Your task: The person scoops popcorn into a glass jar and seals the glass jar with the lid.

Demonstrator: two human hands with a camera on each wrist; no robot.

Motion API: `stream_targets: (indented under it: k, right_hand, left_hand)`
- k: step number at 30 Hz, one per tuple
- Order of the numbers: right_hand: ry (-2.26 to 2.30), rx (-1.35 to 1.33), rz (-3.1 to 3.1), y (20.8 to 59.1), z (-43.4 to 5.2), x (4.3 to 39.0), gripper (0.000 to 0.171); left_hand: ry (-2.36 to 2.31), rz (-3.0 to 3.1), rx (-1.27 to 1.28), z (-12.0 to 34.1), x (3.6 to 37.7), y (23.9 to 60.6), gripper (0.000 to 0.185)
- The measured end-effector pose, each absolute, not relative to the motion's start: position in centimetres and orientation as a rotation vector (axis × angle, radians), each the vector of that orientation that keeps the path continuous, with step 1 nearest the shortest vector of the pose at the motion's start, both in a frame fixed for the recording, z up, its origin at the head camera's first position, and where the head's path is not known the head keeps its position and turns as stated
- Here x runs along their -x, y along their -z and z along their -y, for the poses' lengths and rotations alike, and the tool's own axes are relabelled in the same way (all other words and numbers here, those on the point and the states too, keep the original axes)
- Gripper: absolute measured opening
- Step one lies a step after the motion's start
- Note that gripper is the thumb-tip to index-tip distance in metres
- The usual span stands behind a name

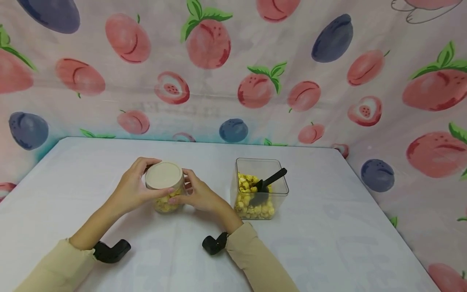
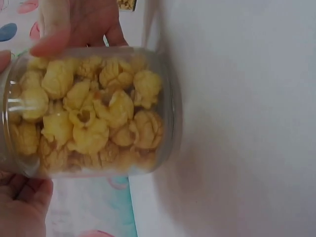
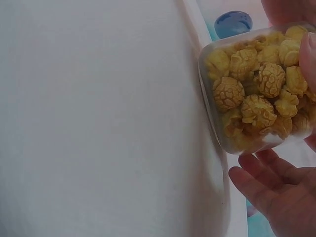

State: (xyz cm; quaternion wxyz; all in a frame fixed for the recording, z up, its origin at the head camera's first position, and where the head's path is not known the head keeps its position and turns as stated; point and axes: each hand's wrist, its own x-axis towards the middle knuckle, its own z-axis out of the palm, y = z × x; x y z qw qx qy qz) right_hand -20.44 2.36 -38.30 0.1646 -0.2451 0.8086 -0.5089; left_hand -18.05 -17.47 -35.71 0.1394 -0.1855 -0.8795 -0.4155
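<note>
Both hands are at a clear jar (image 1: 167, 205) of yellow popcorn, topped by a round cream lid (image 1: 164, 175). From the left side, my left hand (image 1: 133, 188) grips it near the top, thumb across the front below the lid. My right hand (image 1: 200, 194) holds the opposite side, its thumb lower on the front and fingers behind. Through the jar wall, popcorn pieces (image 2: 89, 108) show packed inside in the left wrist view. In the right wrist view, fingers of the right hand (image 3: 281, 192) bend beside the jar (image 3: 259, 89), whose base is close to the tabletop.
Right of the hands stands a clear square container (image 1: 260, 162), partly filled with popcorn, with a black scoop (image 1: 271, 178) leaning in it. A white cloth covers the table (image 1: 328, 227). Behind hangs a fruit-print curtain (image 1: 219, 101). Black wrist mounts (image 1: 111, 251) jut from both sleeves.
</note>
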Motion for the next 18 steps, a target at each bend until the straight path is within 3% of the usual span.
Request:
stream_targets:
  k: [11, 18]
  right_hand:
    - [1.429, 0.702, -2.308, 38.4, -2.5, 20.5, 0.075]
    - [1.424, 0.699, -2.309, 38.4, -2.5, 20.5, 0.075]
  left_hand:
    - [1.319, 2.579, 0.800, 19.1, 19.7, 36.0, 0.071]
    - [1.347, 2.625, 0.681, 18.7, 18.8, 35.7, 0.077]
